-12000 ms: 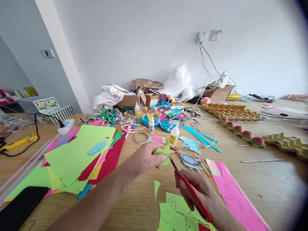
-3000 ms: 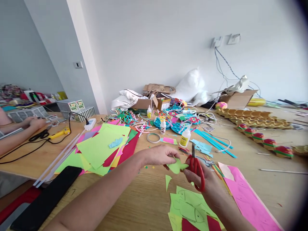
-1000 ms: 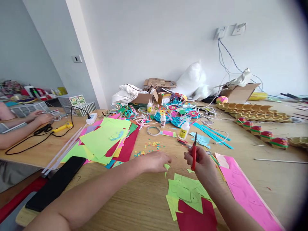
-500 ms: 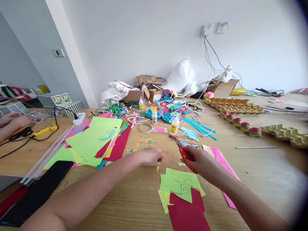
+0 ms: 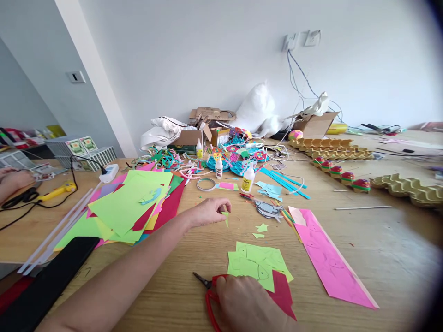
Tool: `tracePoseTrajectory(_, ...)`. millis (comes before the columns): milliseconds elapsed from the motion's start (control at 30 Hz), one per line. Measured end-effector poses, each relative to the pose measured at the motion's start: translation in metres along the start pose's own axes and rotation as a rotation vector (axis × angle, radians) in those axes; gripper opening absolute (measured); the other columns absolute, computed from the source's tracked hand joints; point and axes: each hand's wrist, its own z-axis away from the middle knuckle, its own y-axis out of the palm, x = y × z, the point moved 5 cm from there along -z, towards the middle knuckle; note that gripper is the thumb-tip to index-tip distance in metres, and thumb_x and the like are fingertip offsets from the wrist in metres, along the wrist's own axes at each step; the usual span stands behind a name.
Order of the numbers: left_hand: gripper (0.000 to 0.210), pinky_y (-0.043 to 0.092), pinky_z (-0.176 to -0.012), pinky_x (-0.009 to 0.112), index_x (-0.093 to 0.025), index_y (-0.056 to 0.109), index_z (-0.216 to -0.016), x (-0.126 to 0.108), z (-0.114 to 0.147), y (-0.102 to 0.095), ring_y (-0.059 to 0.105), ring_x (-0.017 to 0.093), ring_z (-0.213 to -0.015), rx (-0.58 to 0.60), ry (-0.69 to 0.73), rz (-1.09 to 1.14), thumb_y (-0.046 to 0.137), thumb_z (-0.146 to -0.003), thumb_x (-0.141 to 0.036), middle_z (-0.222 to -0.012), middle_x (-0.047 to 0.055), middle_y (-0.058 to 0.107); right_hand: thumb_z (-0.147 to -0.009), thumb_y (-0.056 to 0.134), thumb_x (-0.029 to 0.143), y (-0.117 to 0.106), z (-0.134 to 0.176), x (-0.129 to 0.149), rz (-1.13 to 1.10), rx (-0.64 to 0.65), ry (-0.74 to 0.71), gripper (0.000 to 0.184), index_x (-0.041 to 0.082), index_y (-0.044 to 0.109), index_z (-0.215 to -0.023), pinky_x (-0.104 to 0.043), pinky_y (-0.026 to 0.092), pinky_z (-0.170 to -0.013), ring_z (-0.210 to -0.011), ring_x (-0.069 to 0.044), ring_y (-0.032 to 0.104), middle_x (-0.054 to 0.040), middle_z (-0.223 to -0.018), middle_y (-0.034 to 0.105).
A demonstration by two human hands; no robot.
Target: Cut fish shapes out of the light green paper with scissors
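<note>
My left hand (image 5: 209,213) is over the middle of the table, fingertips pinched on a small pointed light-green paper scrap (image 5: 226,218). My right hand (image 5: 244,297) grips red-handled scissors (image 5: 211,295), their dark blades together and pointing up-left. Beneath and beyond the right hand lie light-green paper pieces (image 5: 247,261) with fish outlines drawn on them. A dark red sheet (image 5: 284,295) sticks out under these, partly covered by the hand. Two small green offcuts (image 5: 262,228) rest between my hands.
Coloured paper sheets (image 5: 128,200) are piled on the left, near a black flat object (image 5: 51,281). Pink paper (image 5: 334,258) with drawings and a grey fish cutout (image 5: 269,210) lie right. Glue bottles (image 5: 247,180), tape (image 5: 206,184) and egg cartons (image 5: 408,188) stand behind. Another person's hand (image 5: 15,180) is far left.
My right hand has brought the scissors from beside the grey fish down towards me, over the green and red paper. My left hand has risen slightly with the green scrap.
</note>
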Motion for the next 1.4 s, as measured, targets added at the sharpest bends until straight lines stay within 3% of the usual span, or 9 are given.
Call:
tracePoseTrajectory(167, 0.023, 0.031, -0.054, 0.017, -0.017, 0.054, -0.085, -0.012, 0.005, 0.01, 0.041, 0.008, -0.06, -0.001, 0.023, 0.079, 0.049, -0.064, -0.008, -0.062, -0.007, 0.044, -0.077, 0.054, 0.007, 0.003, -0.004, 0.009, 0.001, -0.081, -0.003, 0.02, 0.01, 0.072, -0.086, -0.029, 0.049, -0.045, -0.071, -0.029, 0.07, -0.0155, -0.083, 0.073)
tracePoseTrajectory(300, 0.027, 0.03, -0.053, 0.018, -0.018, 0.058, -0.086, -0.008, 0.007, 0.011, 0.04, 0.008, -0.059, -0.007, 0.026, 0.135, 0.048, -0.063, -0.007, -0.061, -0.007, 0.042, -0.071, 0.061, 0.01, -0.006, 0.001, -0.008, -0.013, -0.085, -0.037, 0.015, 0.015, 0.073, -0.08, -0.03, 0.048, -0.05, -0.074, -0.03, 0.069, -0.0125, -0.08, 0.073)
tracePoseTrajectory(367, 0.028, 0.03, -0.051, 0.019, -0.017, 0.06, -0.086, -0.005, 0.007, 0.012, 0.04, 0.008, -0.057, 0.001, 0.012, 0.172, 0.048, -0.063, -0.008, -0.059, -0.007, 0.042, -0.065, 0.062, 0.003, -0.018, 0.003, -0.042, -0.023, -0.084, 0.102, 0.018, 0.017, 0.072, -0.07, -0.027, 0.042, -0.048, -0.064, -0.027, 0.069, -0.0095, -0.07, 0.073)
tracePoseTrajectory(500, 0.023, 0.032, -0.052, 0.019, -0.015, 0.063, -0.081, 0.0, 0.009, 0.013, 0.043, 0.009, -0.053, 0.009, -0.038, 0.266, 0.048, -0.064, -0.01, -0.054, -0.005, 0.047, -0.075, 0.051, 0.007, -0.041, -0.002, -0.125, -0.032, -0.214, 0.279, 0.022, 0.017, 0.069, -0.083, -0.028, 0.04, -0.056, -0.078, -0.028, 0.067, -0.0118, -0.083, 0.072)
tracePoseTrajectory(633, 0.018, 0.035, -0.053, 0.02, -0.013, 0.064, -0.079, 0.001, 0.011, 0.015, 0.046, 0.008, -0.055, 0.001, -0.068, 0.374, 0.054, -0.064, -0.012, -0.056, -0.004, 0.051, -0.07, 0.055, 0.005, -0.036, -0.019, -0.174, -0.087, -0.2, 0.284, 0.031, 0.017, 0.066, -0.097, -0.027, 0.041, -0.065, -0.085, -0.023, 0.064, -0.0097, -0.095, 0.07)
tracePoseTrajectory(900, 0.014, 0.041, -0.06, 0.021, -0.014, 0.063, -0.077, 0.007, 0.012, 0.026, 0.052, 0.008, -0.057, -0.022, -0.102, 0.56, 0.051, -0.071, -0.019, -0.063, -0.001, 0.056, -0.07, 0.054, 0.001, -0.016, -0.035, -0.184, -0.102, -0.146, 0.223, 0.023, 0.018, 0.067, -0.079, -0.028, 0.04, -0.069, -0.084, -0.02, 0.06, -0.0062, -0.092, 0.069)
tracePoseTrajectory(1067, 0.026, 0.043, -0.055, 0.022, -0.017, 0.055, -0.092, 0.011, 0.009, 0.031, 0.055, 0.009, -0.052, -0.076, -0.145, 0.681, 0.058, -0.066, -0.016, -0.056, -0.005, 0.055, -0.085, 0.054, 0.018, -0.011, -0.034, -0.189, -0.084, -0.138, 0.235, 0.012, 0.015, 0.062, -0.076, -0.032, 0.044, -0.07, -0.077, -0.016, 0.058, -0.0025, -0.084, 0.065)
tracePoseTrajectory(1300, 0.021, 0.044, -0.052, 0.022, -0.017, 0.045, -0.069, 0.015, 0.009, 0.034, 0.057, 0.01, -0.051, -0.08, -0.158, 0.731, 0.064, -0.064, -0.027, -0.054, -0.004, 0.056, -0.07, 0.051, 0.003, -0.01, -0.032, -0.193, -0.113, -0.186, 0.275, 0.026, 0.018, 0.065, -0.086, -0.025, 0.033, -0.059, -0.078, -0.021, 0.059, -0.0064, -0.086, 0.068)
tracePoseTrajectory(1400, 0.018, 0.043, -0.051, 0.021, -0.017, 0.046, -0.068, 0.016, 0.008, 0.036, 0.055, 0.009, -0.051, -0.074, -0.143, 0.722, 0.062, -0.064, -0.025, -0.054, -0.004, 0.056, -0.069, 0.05, 0.004, -0.011, -0.032, -0.193, -0.118, -0.182, 0.262, 0.021, 0.018, 0.065, -0.074, -0.025, 0.033, -0.059, -0.079, -0.021, 0.059, -0.0062, -0.084, 0.068)
